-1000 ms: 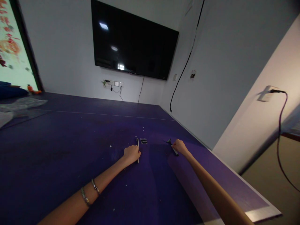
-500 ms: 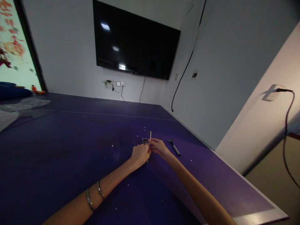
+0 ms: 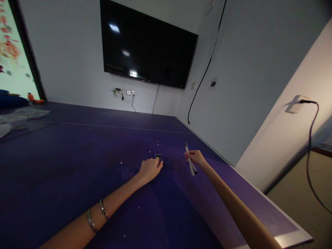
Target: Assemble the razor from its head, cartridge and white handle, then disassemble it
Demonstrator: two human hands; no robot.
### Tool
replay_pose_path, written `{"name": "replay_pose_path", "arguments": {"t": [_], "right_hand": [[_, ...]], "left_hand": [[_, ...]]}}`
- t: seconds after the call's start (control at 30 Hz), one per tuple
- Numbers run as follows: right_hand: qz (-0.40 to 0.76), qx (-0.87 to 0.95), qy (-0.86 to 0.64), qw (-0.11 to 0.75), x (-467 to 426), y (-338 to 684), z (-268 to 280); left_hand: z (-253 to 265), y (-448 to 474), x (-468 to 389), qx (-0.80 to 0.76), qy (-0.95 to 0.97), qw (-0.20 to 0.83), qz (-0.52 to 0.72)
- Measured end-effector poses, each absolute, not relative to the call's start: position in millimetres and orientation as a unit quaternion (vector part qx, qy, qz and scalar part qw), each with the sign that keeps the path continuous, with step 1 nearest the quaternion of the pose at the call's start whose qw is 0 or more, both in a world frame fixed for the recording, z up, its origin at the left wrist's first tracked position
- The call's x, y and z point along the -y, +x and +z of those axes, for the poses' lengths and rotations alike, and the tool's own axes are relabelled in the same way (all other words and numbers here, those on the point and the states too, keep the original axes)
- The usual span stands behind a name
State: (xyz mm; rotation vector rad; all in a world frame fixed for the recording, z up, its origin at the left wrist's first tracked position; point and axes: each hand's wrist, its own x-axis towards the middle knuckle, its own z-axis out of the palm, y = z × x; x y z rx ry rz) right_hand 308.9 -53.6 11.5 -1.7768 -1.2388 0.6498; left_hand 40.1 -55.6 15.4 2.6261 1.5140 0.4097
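On the purple table (image 3: 77,166), my left hand (image 3: 151,168) has its fingers closed on a small dark, shiny block (image 3: 158,156). The block's far part shows past the fingertips; its kind is too small to make out. Over to the right, my right hand (image 3: 195,156) pinches a slim pale stick (image 3: 190,163) with a dark tip at its far end. Beneath that stick lies a razor (image 3: 194,169) with a grey and black handle. My right hand and the stick hide most of it.
Small white bits (image 3: 121,163) are scattered on the table. A crumpled clear plastic bag (image 3: 24,113) lies at the far left, near an orange object (image 3: 35,99). A black cable (image 3: 198,88) hangs down the wall beside the television (image 3: 147,43).
My right hand has moved right, away from my left hand, carrying the pale stick over the razor. My left hand stays at the dark block. The view has shifted slightly.
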Motion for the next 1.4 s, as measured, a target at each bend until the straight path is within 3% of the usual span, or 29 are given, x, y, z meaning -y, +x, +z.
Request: {"name": "replay_pose_path", "arguments": {"t": [0.3,0.57,0.83,1.1,1.4], "right_hand": [[0.107,0.512,-0.826,0.211,53.6,371.3,-2.8],[0.024,0.491,-0.862,0.126,49.4,371.9,-17.8],[0.032,0.504,-0.858,0.100,56.2,369.9,-17.3],[0.020,0.511,-0.853,0.105,67.4,365.7,-1.3],[0.010,0.654,-0.743,0.141,60.5,329.6,16.2]], "left_hand": [[-3.1,27.8,8.6,-0.490,0.851,0.041,0.183],[-20.0,29.7,-14.7,-0.487,0.850,0.046,0.194],[-37.0,34.6,-32.3,-0.441,0.862,0.033,0.250],[-42.6,43.8,-40.6,-0.405,0.885,0.077,0.217],[-36.9,50.7,-41.6,-0.389,0.879,0.125,0.244]]}}
